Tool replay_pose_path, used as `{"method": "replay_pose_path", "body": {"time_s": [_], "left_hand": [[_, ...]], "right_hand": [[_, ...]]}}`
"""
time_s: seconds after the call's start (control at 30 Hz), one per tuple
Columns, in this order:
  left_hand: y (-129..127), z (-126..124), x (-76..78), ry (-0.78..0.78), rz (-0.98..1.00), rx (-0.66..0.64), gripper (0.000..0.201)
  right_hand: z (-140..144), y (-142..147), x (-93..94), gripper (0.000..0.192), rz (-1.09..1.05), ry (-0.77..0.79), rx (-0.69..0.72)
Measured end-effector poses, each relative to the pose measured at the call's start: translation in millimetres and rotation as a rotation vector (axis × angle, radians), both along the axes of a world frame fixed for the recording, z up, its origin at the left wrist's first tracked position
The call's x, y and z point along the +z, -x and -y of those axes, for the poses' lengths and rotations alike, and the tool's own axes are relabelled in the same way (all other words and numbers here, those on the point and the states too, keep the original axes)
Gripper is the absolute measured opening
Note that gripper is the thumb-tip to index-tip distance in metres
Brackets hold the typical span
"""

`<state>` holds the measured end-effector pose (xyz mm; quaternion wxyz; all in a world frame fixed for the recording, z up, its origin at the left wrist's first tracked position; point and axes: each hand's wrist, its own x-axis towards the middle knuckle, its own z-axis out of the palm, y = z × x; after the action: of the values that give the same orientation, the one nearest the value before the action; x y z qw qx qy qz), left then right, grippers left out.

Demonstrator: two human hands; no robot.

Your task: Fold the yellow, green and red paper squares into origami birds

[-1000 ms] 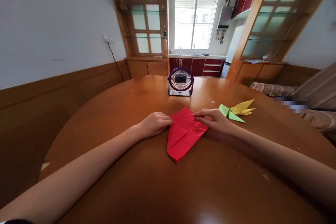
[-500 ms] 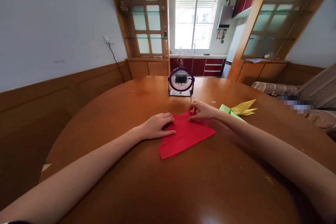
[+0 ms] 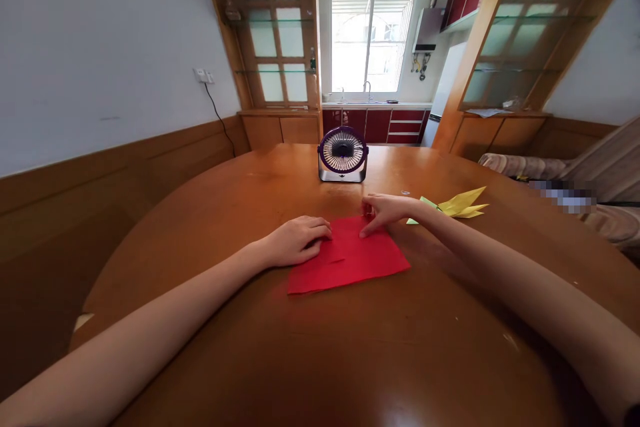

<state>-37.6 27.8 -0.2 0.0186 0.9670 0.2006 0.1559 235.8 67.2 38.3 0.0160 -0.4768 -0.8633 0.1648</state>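
Note:
A sheet of red paper [image 3: 360, 263] lies on the wooden table in front of me, its near edge now almost straight across. A short crease shows near its middle. My left hand [image 3: 300, 240] is closed over the paper's left edge, with fingers bent and thumb low on the sheet. At the far right edge, my right hand [image 3: 384, 210] grips the paper between thumb and curled fingers. The fingertips of both hands are partly hidden. Beyond my right forearm lie a yellow folded paper piece [image 3: 463, 203] and a green paper piece [image 3: 414, 220], which the arm partly covers.
A small purple desk fan [image 3: 343, 151] stands on the round wooden table [image 3: 320, 360], beyond the hands. A cabinet with glass shelves [image 3: 280, 33] is at the back left. Farther back are a window and red kitchen cupboards. A striped cushioned seat [image 3: 523, 165] is at the right.
The red paper has turned, its near edge swinging level and its near left corner shifting left and up. My right thumb has slid slightly nearer to me; the left hand barely moved.

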Motion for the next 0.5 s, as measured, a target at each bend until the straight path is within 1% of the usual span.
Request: {"method": "replay_pose_path", "body": {"time_s": [0.1,0.2,0.27,0.37,0.5], "left_hand": [[-4.5,2.3,-0.8,-0.044,-0.016,0.028,0.022],[-8.6,4.2,-1.7,-0.043,-0.007,0.052,0.02],[-10.2,5.1,-1.8,-0.023,-0.004,0.057,0.021],[-10.7,5.8,-1.5,0.011,-0.01,0.057,0.022],[-10.4,4.7,-1.2,-0.008,-0.05,0.059,0.023]], "right_hand": [[1.8,1.2,0.5,0.062,-0.009,0.047,-0.028],[1.7,1.3,-0.8,0.065,-0.025,0.061,-0.046],[0.5,0.8,-1.7,0.061,-0.029,0.047,-0.041],[-3.1,-0.2,-3.1,0.049,-0.046,0.004,-0.046],[-6.7,-1.7,-5.0,0.042,-0.166,-0.05,-0.111]]}}
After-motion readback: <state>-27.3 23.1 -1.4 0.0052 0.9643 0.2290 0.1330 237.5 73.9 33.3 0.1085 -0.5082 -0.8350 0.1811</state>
